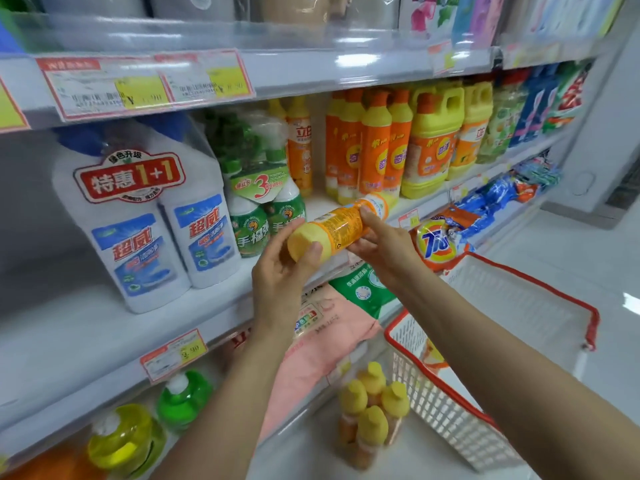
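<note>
Head view: near the middle of the frame both hands hold an orange-and-yellow bottle (337, 225) on its side, in the air just in front of the middle shelf (69, 334). The left hand (284, 271) grasps the flat yellow end nearest the camera, with the thumb across its face and the fingers curled round the far side. The right hand (384, 251) grips the labelled middle from below, thumb pressed on top. The bottle's far end points up and right, toward the shelf's front edge.

Behind the bottle the shelf shows a bare gap. Left of that gap stands a wrapped pack of green spray bottles (263, 188), and further left a twin pack of white cleaner bottles (145, 216). A lone orange bottle (299, 143) stands at the back of the gap. Right of the gap is a tight row of orange bottles (367, 143), then a large yellow jug (433, 140).

Under the hands, on the shelf below, lie a green bag (367, 289) and a pink bag (322, 344). An orange detergent bag (436, 242) lies just right of the right hand. At lower right a white basket (446, 410) with a red rim sits beneath the right forearm. A pack of yellow-capped bottles (372, 407) stands just left of the basket.
</note>
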Demonstrator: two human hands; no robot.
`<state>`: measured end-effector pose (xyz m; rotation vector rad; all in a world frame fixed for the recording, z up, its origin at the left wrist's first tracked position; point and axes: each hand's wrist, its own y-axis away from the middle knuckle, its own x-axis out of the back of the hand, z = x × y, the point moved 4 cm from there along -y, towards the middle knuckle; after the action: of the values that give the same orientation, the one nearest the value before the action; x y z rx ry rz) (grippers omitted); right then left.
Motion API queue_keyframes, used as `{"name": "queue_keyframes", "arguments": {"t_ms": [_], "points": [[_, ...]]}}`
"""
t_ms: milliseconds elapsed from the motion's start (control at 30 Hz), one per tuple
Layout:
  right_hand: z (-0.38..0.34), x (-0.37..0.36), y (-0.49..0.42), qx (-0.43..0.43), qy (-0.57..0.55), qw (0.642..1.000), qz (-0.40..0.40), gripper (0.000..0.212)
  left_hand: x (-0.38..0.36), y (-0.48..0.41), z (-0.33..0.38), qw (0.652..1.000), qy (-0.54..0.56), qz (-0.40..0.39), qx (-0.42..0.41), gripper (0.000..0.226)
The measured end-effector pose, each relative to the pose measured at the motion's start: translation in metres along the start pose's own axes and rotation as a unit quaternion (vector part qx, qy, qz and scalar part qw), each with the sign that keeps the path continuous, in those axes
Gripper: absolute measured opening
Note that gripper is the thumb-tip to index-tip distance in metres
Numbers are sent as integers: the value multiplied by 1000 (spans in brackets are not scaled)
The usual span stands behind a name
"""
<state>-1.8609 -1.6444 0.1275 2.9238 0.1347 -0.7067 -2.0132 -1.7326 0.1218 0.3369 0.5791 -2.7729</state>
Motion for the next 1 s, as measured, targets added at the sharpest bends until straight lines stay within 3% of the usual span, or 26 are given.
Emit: {"name": "queue_keyframes", "arguments": {"t_ms": [67,167,267,367,500,633,767,867,1000], "points": [[-2,-2,6,-3,-7,1000,-9,35,1,1,4,1000,1,-11,9,34],[-5,2,11,13,8,1000,-7,52,5,0,1,997,-23,-29,73,38],[-8,12,13,51,70,996,-6,67,6,2,-9,981,-151,-48,112,50],[-10,19,13,97,150,984,-21,66,-1,10,-25,962,-245,-63,100,54],[-26,29,8,123,244,960,-53,47,-4,27,-55,969,-141,-110,170,58],[-44,44,-2,162,223,959,-67,32,-3,44,-75,969,-83,-133,190,50],[-41,58,-4,178,271,940,-105,27,-2,60,-88,957,-89,-192,199,56],[-40,65,-1,170,306,926,-141,33,-6,75,-100,936,-103,-238,238,47],[-27,69,6,174,388,887,-178,32,-7,85,-123,922,-186,-233,246,37]]}}
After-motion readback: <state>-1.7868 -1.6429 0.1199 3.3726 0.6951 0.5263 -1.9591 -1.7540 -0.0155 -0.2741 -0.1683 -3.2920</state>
